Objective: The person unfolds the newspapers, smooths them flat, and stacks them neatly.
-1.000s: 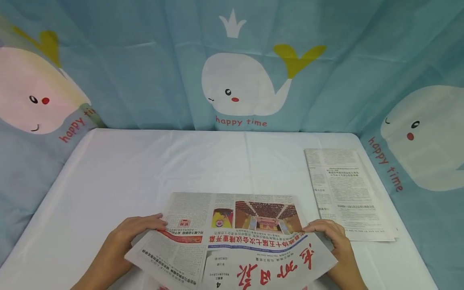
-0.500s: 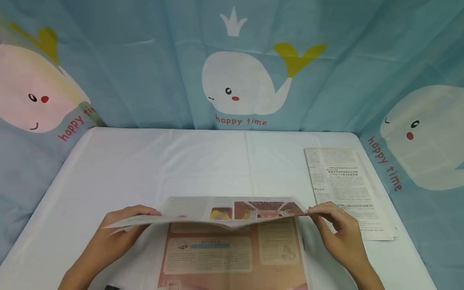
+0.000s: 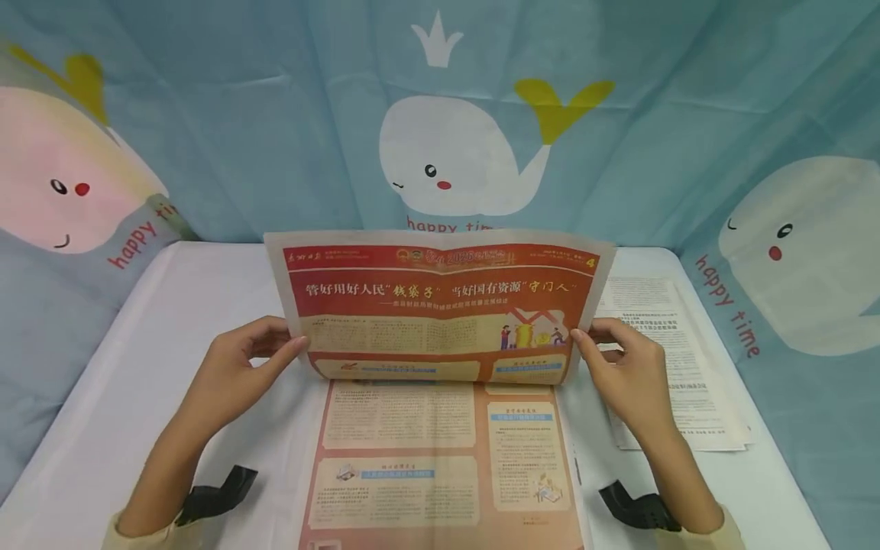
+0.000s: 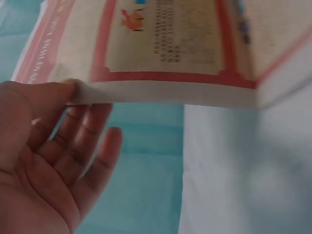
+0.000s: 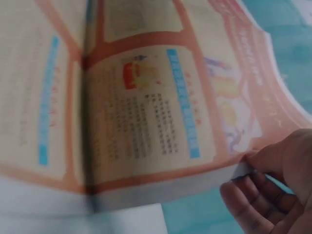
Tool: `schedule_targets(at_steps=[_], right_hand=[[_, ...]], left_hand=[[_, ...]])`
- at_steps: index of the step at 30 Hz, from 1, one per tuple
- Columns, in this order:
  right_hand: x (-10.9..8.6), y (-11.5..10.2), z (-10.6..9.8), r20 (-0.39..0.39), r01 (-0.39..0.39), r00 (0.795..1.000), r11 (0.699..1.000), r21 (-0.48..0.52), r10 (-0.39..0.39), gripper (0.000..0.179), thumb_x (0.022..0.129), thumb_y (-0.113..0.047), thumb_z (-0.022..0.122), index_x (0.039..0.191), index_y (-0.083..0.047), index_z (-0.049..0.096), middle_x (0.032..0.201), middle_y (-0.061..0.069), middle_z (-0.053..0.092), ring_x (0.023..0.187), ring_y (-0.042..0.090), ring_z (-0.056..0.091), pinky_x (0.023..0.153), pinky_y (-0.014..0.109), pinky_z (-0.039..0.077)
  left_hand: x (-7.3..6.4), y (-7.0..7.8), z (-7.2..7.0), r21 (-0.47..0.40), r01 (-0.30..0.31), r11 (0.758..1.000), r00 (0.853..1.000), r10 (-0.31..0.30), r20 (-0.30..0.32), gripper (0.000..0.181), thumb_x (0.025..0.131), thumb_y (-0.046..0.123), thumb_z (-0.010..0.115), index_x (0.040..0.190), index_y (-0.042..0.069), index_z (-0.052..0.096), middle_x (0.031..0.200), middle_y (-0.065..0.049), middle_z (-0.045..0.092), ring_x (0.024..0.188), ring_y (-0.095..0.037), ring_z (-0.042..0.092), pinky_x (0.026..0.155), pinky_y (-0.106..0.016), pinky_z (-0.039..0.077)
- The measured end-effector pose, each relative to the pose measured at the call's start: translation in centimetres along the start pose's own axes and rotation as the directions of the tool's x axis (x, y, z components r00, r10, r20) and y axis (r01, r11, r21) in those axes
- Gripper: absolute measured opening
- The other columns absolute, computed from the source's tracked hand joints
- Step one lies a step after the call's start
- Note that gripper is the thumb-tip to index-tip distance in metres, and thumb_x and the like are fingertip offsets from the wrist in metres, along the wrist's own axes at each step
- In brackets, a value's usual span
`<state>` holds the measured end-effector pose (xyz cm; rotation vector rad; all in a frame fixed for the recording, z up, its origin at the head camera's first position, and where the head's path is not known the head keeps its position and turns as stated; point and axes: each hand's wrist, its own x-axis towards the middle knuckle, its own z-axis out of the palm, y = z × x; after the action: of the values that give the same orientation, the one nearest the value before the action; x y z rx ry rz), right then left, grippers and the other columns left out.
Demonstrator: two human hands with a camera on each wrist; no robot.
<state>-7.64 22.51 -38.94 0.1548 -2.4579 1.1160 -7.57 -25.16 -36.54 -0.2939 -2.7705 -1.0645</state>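
Observation:
A newspaper (image 3: 447, 298) with a red-orange page stands raised along a crosswise fold, its lower half lying flat on the table. My left hand (image 3: 241, 367) pinches the raised part's left edge between thumb and fingers. At the opposite edge my right hand (image 3: 629, 367) pinches it the same way. In the left wrist view the thumb of the left hand (image 4: 53, 151) presses on the page and the fingers lie behind it. Close up in the right wrist view, the right hand (image 5: 278, 180) holds the margin of the newspaper (image 5: 146, 112), which is slightly blurred.
A folded stack of newspapers (image 3: 681, 382) lies on the right of the white-covered table (image 3: 199, 305), partly behind the right hand. A blue curtain (image 3: 275, 153) with whale prints hangs behind and at both sides. Black straps (image 3: 216, 493) are at the wrists.
Both hands have lifted the newspaper's upper half and swung it up and away. The front page with red characters has turned out of sight, and the red-orange inside page now shows.

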Motion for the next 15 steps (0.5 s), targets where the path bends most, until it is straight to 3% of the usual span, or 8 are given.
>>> schedule_targets(at_steps=[4, 7, 11, 15], right_hand=[[1.7, -0.1, 0.9, 0.023, -0.083, 0.996, 0.996, 0.013, 0.083, 0.020, 0.099, -0.013, 0.076, 0.112, 0.002, 0.076, 0.103, 0.020, 0.079, 0.082, -0.021, 0.059, 0.068, 0.003, 0.052], [2.9, 0.1, 1.6, 0.047, -0.117, 0.992, 0.993, 0.005, 0.116, 0.020, 0.100, -0.012, 0.075, 0.114, 0.002, 0.076, 0.102, 0.021, 0.079, 0.082, -0.006, 0.067, 0.066, 0.005, 0.052], [4.0, 0.5, 2.4, 0.080, -0.146, 0.986, 0.989, -0.036, 0.149, 0.019, 0.099, -0.012, 0.074, 0.112, 0.003, 0.076, 0.100, 0.021, 0.079, 0.088, 0.025, 0.075, 0.069, 0.011, 0.050], [4.8, 1.1, 3.0, 0.122, -0.178, 0.975, 0.981, -0.079, 0.187, 0.021, 0.100, -0.014, 0.074, 0.112, 0.004, 0.076, 0.100, 0.023, 0.079, 0.093, 0.036, 0.076, 0.076, 0.027, 0.052]], left_hand=[[2.2, 0.2, 0.0, 0.002, 0.055, 0.998, 0.998, -0.055, 0.027, 0.029, 0.101, 0.031, 0.075, 0.122, 0.012, 0.074, 0.110, -0.010, 0.080, 0.094, -0.019, 0.074, 0.078, -0.009, 0.051], [3.4, -0.2, 0.2, -0.001, 0.080, 0.997, 0.994, -0.080, 0.073, 0.035, 0.102, 0.033, 0.073, 0.127, 0.009, 0.071, 0.116, -0.015, 0.077, 0.099, -0.031, 0.074, 0.076, -0.013, 0.053], [4.0, -1.0, 0.6, 0.003, 0.114, 0.993, 0.981, -0.113, 0.159, 0.043, 0.103, 0.035, 0.071, 0.133, 0.004, 0.067, 0.122, -0.020, 0.075, 0.106, -0.037, 0.074, 0.078, -0.023, 0.056], [4.0, -1.9, 1.1, 0.000, 0.154, 0.988, 0.958, -0.149, 0.244, 0.050, 0.104, 0.037, 0.070, 0.137, 0.000, 0.065, 0.126, -0.019, 0.075, 0.111, -0.036, 0.074, 0.083, -0.029, 0.059]])
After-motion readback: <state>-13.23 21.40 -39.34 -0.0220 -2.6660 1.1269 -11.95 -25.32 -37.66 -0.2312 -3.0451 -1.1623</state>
